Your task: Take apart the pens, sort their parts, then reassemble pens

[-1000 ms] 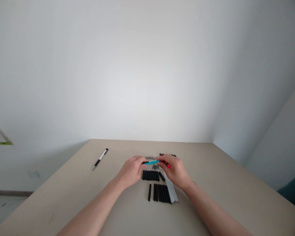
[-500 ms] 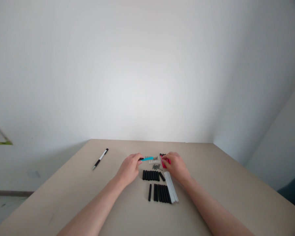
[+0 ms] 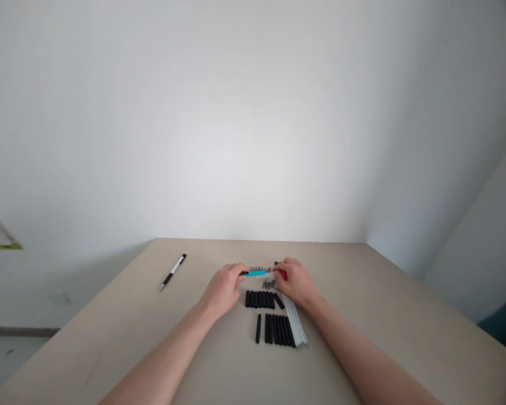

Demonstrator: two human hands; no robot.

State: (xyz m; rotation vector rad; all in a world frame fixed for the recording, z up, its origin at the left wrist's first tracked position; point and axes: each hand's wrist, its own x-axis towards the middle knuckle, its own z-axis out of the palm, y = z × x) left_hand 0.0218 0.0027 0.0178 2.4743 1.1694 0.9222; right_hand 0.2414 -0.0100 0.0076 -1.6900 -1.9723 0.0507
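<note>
My left hand [image 3: 223,287] is closed around the black end of a blue pen barrel [image 3: 255,274], which points right. My right hand [image 3: 294,279] has its fingers pinched together just off the barrel's right end; what they hold, if anything, is too small to name. Pink-red pieces [image 3: 283,274] show beneath the right fingers, mostly covered by the hand. Small springs [image 3: 269,284] and tiny clear pieces lie on the table between the hands. Closer in are a row of short black tubes [image 3: 260,299] and a bundle of white pen refills [image 3: 294,322].
Longer black tubes [image 3: 279,330] lie beside the refills, with a single black tube [image 3: 258,328] to their left. A black-and-white pen [image 3: 172,272] rests on the left of the beige table [image 3: 219,360]. A white wall [image 3: 253,140] stands behind.
My right hand has moved slightly left and now pinches close to the barrel's right end, covering more of the pink-red pieces. The left hand has barely moved.
</note>
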